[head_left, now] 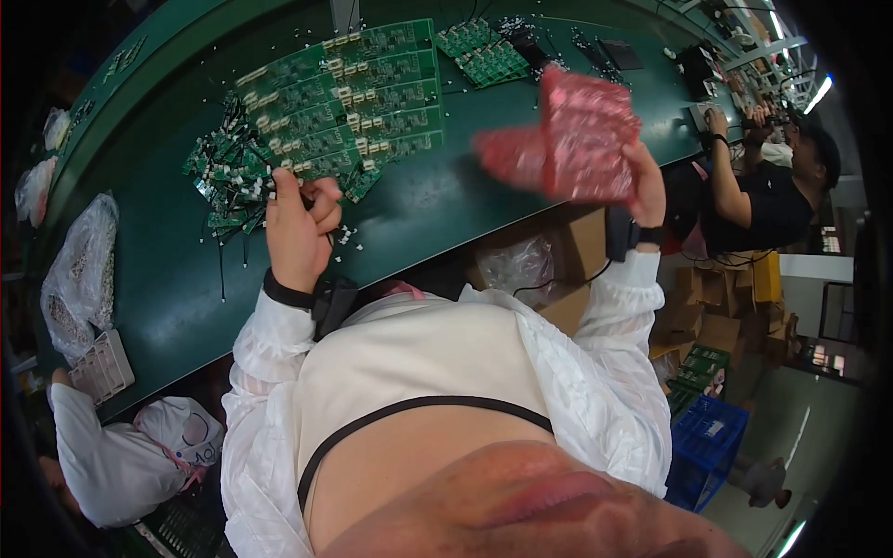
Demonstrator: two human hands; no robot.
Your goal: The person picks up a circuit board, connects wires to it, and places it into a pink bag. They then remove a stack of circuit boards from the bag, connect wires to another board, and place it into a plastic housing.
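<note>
My right hand (pixel 646 186) holds up a crumpled pink plastic bag (pixel 567 139) above the front edge of the green workbench (pixel 419 214). My left hand (pixel 299 223) rests on the bench with its fingers closed around small dark parts with thin wires, at the edge of a heap of small green circuit boards (pixel 228 172). Just beyond that hand lie rows of larger green circuit boards (pixel 349 93). Both wrists wear black straps.
A second stack of green boards (pixel 484 51) lies further back. Clear bags of small parts (pixel 79 270) and a white tray (pixel 100 367) sit at the left. Other people work at the right (pixel 772 195) and lower left (pixel 121 456). Cardboard boxes and a blue crate (pixel 707 446) stand on the floor.
</note>
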